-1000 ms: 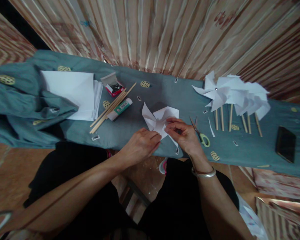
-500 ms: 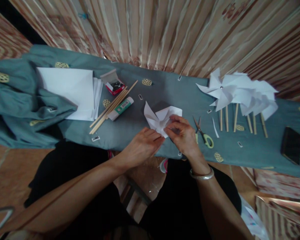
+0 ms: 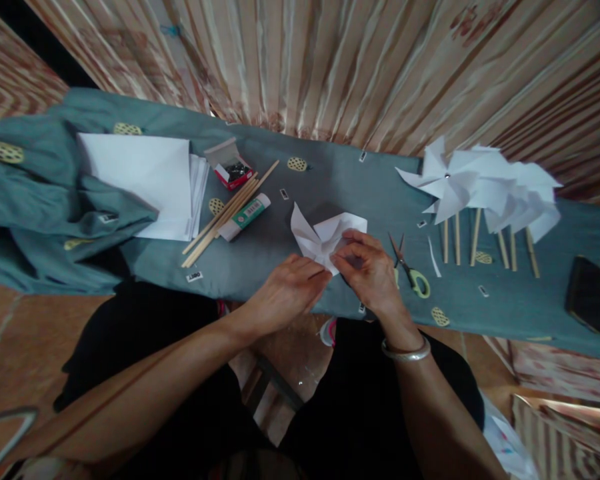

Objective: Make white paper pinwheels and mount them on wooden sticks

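A white paper pinwheel (image 3: 326, 241) with some blades folded in lies at the near edge of the cloth-covered table, between my two hands. My left hand (image 3: 296, 288) is closed on its near left edge. The thumb and fingers of my right hand (image 3: 365, 268) pinch the paper near its centre; a bracelet is on that wrist. My fingers hide part of the near side of the paper. Just right of my right hand lie scissors (image 3: 411, 272) with pale green handles and a thin paper strip (image 3: 434, 257).
Finished paper pinwheels (image 3: 497, 183) on sticks lie at the right, beyond a dark phone (image 3: 588, 294). At the left are stacked white paper (image 3: 140, 183), wooden sticks (image 3: 220, 223), a green-and-white glue box (image 3: 245, 217) and an open red box (image 3: 233, 172) of small dark pieces.
The whole view has shifted slightly, so things appear a little further right. My hands keep the same hold on the paper pinwheel.
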A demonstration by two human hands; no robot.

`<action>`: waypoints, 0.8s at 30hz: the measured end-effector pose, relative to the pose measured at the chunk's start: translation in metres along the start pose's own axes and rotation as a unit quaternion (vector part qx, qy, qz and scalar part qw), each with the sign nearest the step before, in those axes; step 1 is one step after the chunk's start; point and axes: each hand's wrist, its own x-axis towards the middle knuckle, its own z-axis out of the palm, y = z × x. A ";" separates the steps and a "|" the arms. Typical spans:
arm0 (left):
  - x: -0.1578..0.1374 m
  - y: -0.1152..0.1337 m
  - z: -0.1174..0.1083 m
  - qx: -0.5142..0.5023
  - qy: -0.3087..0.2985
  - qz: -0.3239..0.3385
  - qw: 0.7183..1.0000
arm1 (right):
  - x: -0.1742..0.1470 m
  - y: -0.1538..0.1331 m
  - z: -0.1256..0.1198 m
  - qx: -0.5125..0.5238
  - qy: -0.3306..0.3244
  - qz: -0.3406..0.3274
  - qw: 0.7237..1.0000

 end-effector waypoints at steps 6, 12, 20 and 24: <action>-0.001 0.000 0.002 -0.010 0.008 -0.005 1.000 | 0.000 -0.001 0.001 0.002 0.000 0.000 1.000; -0.001 0.000 0.003 -0.017 0.027 0.000 0.999 | 0.000 -0.002 0.001 0.000 -0.004 0.003 1.000; -0.001 0.000 0.002 -0.024 0.019 -0.008 0.999 | 0.000 -0.004 0.003 -0.004 0.003 0.000 1.000; -0.001 -0.001 0.002 -0.024 0.012 -0.014 1.000 | 0.000 -0.005 0.004 -0.009 0.005 -0.003 1.000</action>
